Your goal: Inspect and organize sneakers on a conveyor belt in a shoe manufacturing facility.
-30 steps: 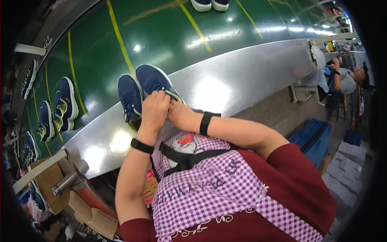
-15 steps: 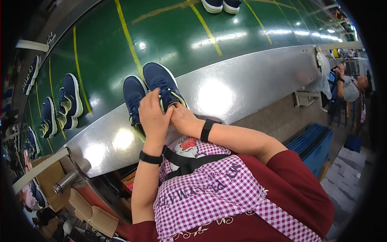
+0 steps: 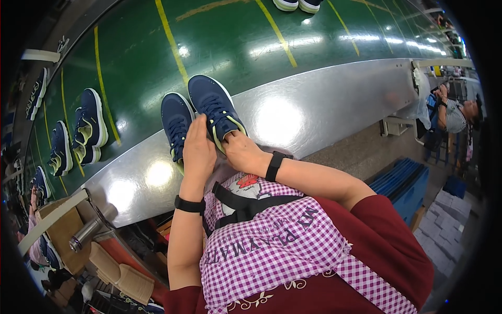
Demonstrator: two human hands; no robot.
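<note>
Two navy sneakers with white soles and lime lining lie side by side, toes pointing away from me over the green belt, heels toward me over the metal ledge. My right hand (image 3: pixel 244 156) is at the collar of the right sneaker (image 3: pixel 212 99), gripping it with fingertips tucked inside the opening, where they are hidden. Flat and with its fingers stretched out, my left hand (image 3: pixel 198 152) rests along the inner side of that shoe. The left sneaker (image 3: pixel 175 116) lies just beside it, its heel partly covered by my left hand.
A green conveyor belt (image 3: pixel 136 57) with yellow lines runs beyond the shiny metal ledge (image 3: pixel 324 107). More navy sneakers (image 3: pixel 91 123) sit on it at the left, and another pair (image 3: pixel 297 5) at the far edge. Blue crates (image 3: pixel 400 183) stand at right; a person (image 3: pixel 454 114) is farther off.
My left hand has slid off the top of the right sneaker's tongue to its inner side. My right fingers stay in the collar. The belt's lines and the far pair have shifted right.
</note>
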